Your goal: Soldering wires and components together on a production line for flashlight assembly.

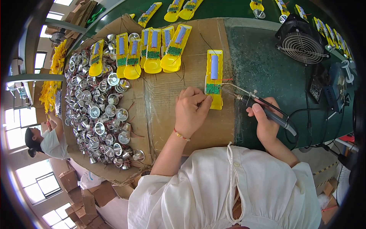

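Note:
In front of me on the cardboard lies a yellow plastic housing (217,104) with a purple cylindrical battery (214,68) and a green circuit board (211,89). My left hand (191,108) is pinched at the board's lower left edge; whatever is between its fingertips is too small to make out. A soldering iron (275,119) with a thin feed tube rests in the closed grip of my right hand (266,124). Its tip and the tube's end point at the right side of the board, where a red wire (227,79) sticks out. Whether the tip touches the board I cannot tell.
Several similar yellow housings (153,66) lie behind my left hand. Shiny reflector cups (100,128) are heaped at the left. A fan (303,45) with a wire guard and a blue-black box (333,95) stand at the right, with cables nearby. Another person (55,139) works far left.

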`<move>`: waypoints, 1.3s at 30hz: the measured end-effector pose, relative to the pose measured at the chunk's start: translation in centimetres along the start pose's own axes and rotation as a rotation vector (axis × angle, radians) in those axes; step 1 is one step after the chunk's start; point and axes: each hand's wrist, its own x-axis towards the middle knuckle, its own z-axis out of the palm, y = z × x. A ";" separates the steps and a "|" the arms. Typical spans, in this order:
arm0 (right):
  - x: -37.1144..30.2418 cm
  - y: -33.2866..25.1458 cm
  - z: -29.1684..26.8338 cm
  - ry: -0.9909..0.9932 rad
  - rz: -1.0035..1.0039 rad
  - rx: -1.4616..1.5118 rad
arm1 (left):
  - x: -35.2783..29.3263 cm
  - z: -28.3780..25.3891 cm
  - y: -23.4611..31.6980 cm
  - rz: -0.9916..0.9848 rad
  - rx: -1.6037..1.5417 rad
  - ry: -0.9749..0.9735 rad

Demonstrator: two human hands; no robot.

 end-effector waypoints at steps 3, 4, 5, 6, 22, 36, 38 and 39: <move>0.0 0.2 -0.4 0.015 -0.006 0.017 | 0.1 -0.1 0.1 0.025 -0.020 0.014; 0.0 0.1 -0.7 0.015 -0.007 0.020 | 0.1 -0.1 0.3 0.026 -0.017 0.014; 0.0 -0.3 -0.9 0.027 -0.014 0.007 | 0.1 -0.2 0.5 0.031 -0.053 0.025; 0.0 -0.5 -1.2 0.040 -0.022 -0.005 | 0.2 -0.3 0.8 0.036 -0.089 0.036; 0.3 0.9 -6.3 0.204 0.024 -0.130 | 25.9 4.2 4.4 -0.024 0.467 0.066; 0.8 0.2 -7.0 0.211 0.083 -0.083 | 15.9 0.4 6.0 0.022 0.814 -0.185; 0.9 0.3 -7.1 0.263 0.070 -0.100 | 9.9 1.0 5.6 0.045 0.705 -0.142; 0.9 0.1 -6.7 0.264 0.031 -0.076 | 6.8 0.9 5.1 0.059 0.631 -0.090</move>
